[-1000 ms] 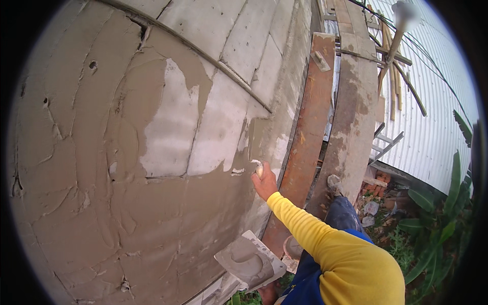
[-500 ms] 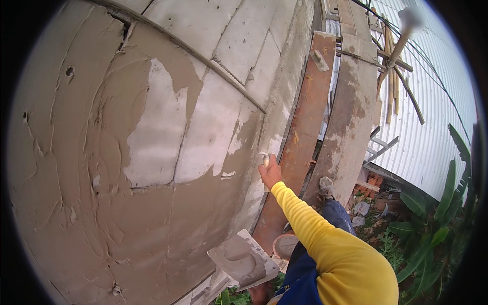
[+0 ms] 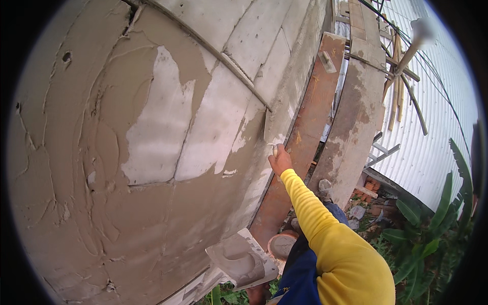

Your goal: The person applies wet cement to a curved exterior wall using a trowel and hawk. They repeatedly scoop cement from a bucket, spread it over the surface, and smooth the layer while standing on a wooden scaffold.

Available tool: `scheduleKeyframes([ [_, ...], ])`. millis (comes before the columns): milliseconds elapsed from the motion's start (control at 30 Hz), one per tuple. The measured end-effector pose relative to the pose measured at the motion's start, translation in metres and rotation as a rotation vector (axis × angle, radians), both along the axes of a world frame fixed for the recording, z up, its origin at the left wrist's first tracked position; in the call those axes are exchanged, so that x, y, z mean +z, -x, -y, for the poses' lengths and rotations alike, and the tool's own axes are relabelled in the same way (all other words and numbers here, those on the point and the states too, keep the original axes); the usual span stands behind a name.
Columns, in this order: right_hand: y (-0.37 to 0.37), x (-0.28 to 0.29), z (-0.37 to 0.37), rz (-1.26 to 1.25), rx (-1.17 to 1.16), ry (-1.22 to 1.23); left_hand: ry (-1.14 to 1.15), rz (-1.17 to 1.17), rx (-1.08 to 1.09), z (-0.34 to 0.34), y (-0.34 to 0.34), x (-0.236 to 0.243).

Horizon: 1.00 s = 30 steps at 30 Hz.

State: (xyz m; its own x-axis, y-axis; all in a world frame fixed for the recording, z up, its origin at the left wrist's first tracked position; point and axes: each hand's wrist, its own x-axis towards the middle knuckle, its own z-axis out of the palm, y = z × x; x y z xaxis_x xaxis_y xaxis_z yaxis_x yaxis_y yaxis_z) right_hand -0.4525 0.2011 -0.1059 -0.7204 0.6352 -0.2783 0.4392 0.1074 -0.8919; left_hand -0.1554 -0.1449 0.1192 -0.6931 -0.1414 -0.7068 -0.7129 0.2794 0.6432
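Observation:
My right hand (image 3: 280, 160), in a yellow sleeve, is closed around the pale handle of a trowel (image 3: 275, 150). Its blade is seen nearly edge-on against the wall's right margin. Wet grey-brown plaster coats much of the wall (image 3: 137, 229), around a patch of bare pale blocks (image 3: 157, 132). Low in the view, a mortar board (image 3: 223, 250) carries a smear of wet mortar. Beneath its near edge shows a part of my left hand (image 3: 257, 294), which appears to hold the board from below; its fingers are hidden.
Scaffold planks (image 3: 348, 127) run along the wall, with a float (image 3: 327, 62) lying on the reddish one. A round bucket of mortar (image 3: 282, 246) stands beside my leg. A thin batten (image 3: 203, 43) crosses the wall. Poles, a corrugated roof (image 3: 432, 127) and leafy plants (image 3: 422, 239) lie to the right.
The view has shifted slightly, so the wall and planks sit a little further right. My right hand with the trowel has moved a little up along the wall's edge.

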Motion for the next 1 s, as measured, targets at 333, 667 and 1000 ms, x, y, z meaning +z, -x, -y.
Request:
scheduleKeyframes([
  [333, -0.086, 0.031, 0.012, -0.074, 0.368, 0.038, 0.017, -0.014, 0.007, 0.005, -0.014, 0.000],
  [667, 0.019, 0.086, 0.035, -0.215, 0.029, -0.042, -0.034, -0.026, 0.063, 0.004, -0.018, 0.001],
  [1000, -0.011, 0.071, 0.009, -0.086, -0.030, 0.493, -0.097, -0.018, 0.199, 0.012, -0.032, -0.012],
])
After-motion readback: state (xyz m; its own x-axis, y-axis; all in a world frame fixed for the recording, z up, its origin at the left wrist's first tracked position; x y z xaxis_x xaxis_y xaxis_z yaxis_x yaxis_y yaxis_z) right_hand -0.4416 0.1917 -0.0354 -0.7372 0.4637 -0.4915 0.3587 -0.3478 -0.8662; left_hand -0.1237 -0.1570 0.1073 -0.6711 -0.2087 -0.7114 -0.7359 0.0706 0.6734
